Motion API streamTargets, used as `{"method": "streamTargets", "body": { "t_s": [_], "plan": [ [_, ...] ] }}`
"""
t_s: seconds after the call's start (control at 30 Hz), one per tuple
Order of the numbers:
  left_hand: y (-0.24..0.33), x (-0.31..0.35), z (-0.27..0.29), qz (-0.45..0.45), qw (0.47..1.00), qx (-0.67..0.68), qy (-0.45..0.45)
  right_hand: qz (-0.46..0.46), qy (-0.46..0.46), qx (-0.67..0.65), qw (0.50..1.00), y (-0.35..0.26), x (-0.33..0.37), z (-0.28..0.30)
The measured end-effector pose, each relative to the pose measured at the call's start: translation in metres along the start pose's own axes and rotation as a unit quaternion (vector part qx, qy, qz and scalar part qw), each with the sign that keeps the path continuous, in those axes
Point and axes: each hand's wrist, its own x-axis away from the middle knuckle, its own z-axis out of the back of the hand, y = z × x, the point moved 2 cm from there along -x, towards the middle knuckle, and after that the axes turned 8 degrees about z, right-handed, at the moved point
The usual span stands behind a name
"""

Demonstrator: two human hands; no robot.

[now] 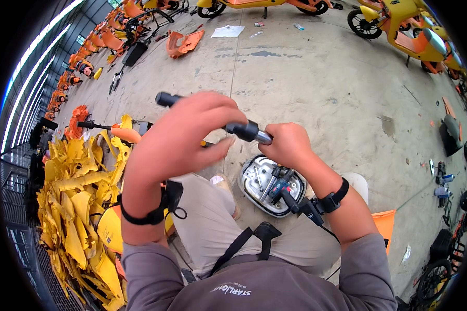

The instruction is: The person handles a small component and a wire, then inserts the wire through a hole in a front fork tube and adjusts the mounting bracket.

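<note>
A black tube [244,130] with a bright metal shaft slants across in front of me; it could be a fork leg or a shock absorber, I cannot tell which. Round the metal shaft at its right end, my right hand [287,144] is closed in a fist. My left hand [192,127] is curled loosely over the black part, thumb hanging apart below it. The tube's middle is hidden behind that hand. Below my right hand, a pale tray-like shell [247,193] rests on the floor, with a cordless power tool [283,192] and metal tools in it.
Broken yellow plastic panels [83,207] lie heaped at my left. An orange panel [184,44] lies on the floor ahead. Yellow electric scooters [404,41] stand at the far side. An orange container [383,225] is beside my right leg. Cans [443,192] and parts are farther right.
</note>
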Motion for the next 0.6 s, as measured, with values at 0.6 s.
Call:
{"method": "streamTargets", "body": {
  "t_s": [0.6],
  "plan": [
    [-0.029, 0.013, -0.178, 0.185, 0.683, 0.695, -0.132, -0.172, -0.072, -0.398, 0.898, 0.011, 0.018, -0.005]
  ]
}}
